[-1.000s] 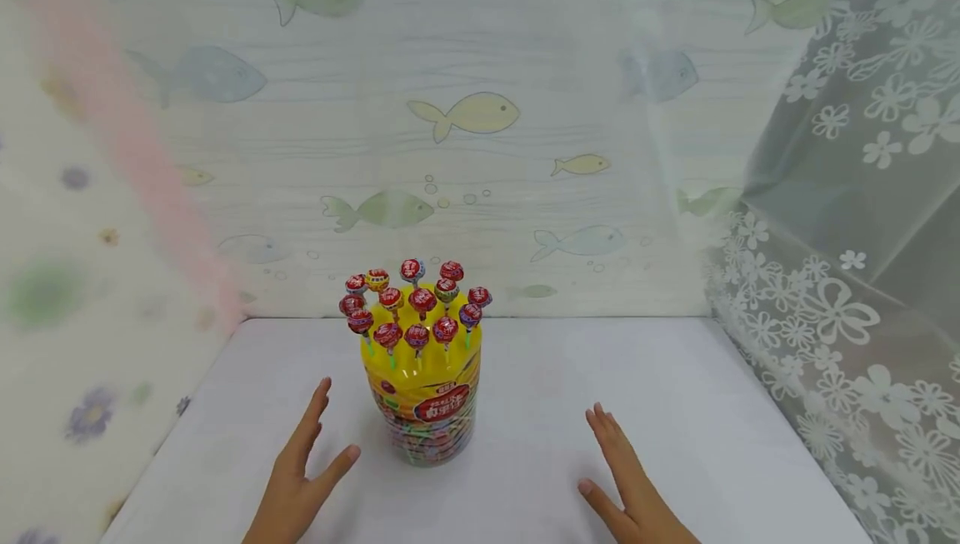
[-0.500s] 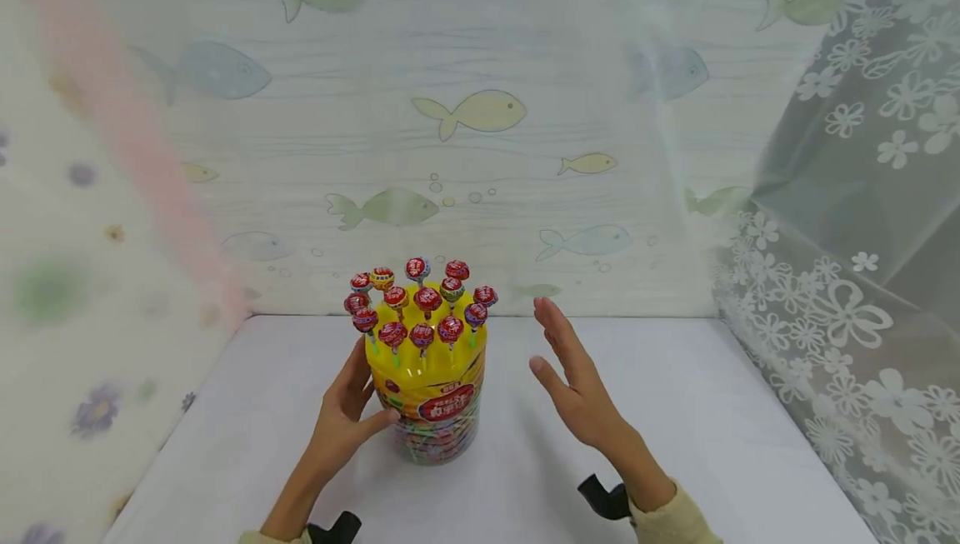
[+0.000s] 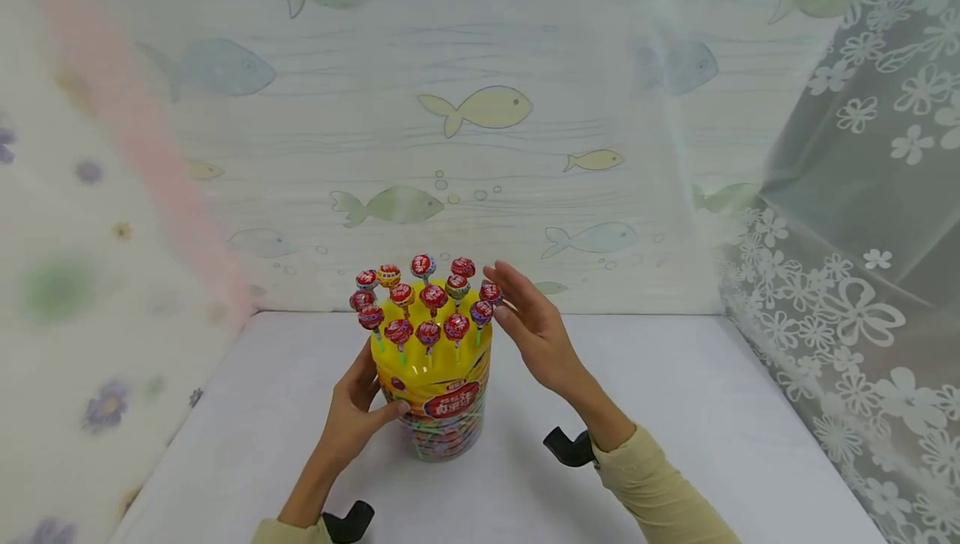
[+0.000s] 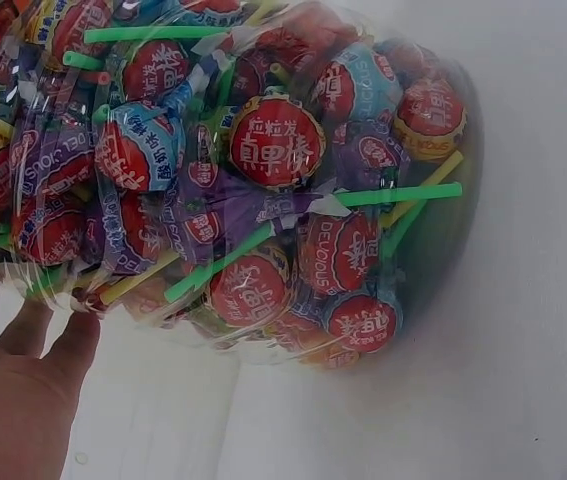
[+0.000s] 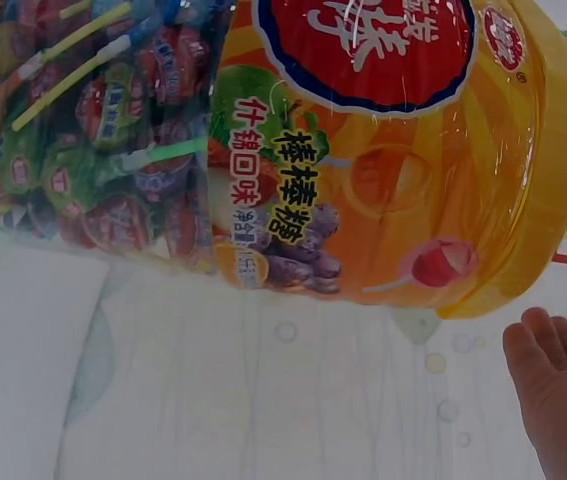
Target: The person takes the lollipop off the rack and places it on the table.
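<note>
You are looking down at a white table [image 3: 675,411] set in a corner, with pale fish-patterned wallpaper [image 3: 465,111] behind it and a sheer curtain of white lace flowers [image 3: 847,277] hanging well to the right of your hands. Between your hands stands a round lollipop tub [image 3: 437,398], upright on the table, its body clear plastic and its top a glossy yellow lid [image 3: 431,356]. Your left hand [image 3: 358,411] grips the tub's lower left side, fingers curled round the wall and thumb across the front. Your right hand [image 3: 528,323] is beside the lid's upper right edge, fingers straight and relaxed, holding nothing, its fingertips right by the outermost stick. From the head view, red-wrapped lollipops [image 3: 427,302] stand upright in the lid on thin coloured sticks. Only the left wrist view shows the tub's crinkled contents [image 4: 263,180]: round wrapped sweets in red, purple and blue packed tight, green and yellow sticks crossing among them, with your fingertips [image 4: 68,335] pressed on the clear wall. Only the right wrist view shows the orange printed label [image 5: 363,190] close up, with its red oval and fruit pictures.
</note>
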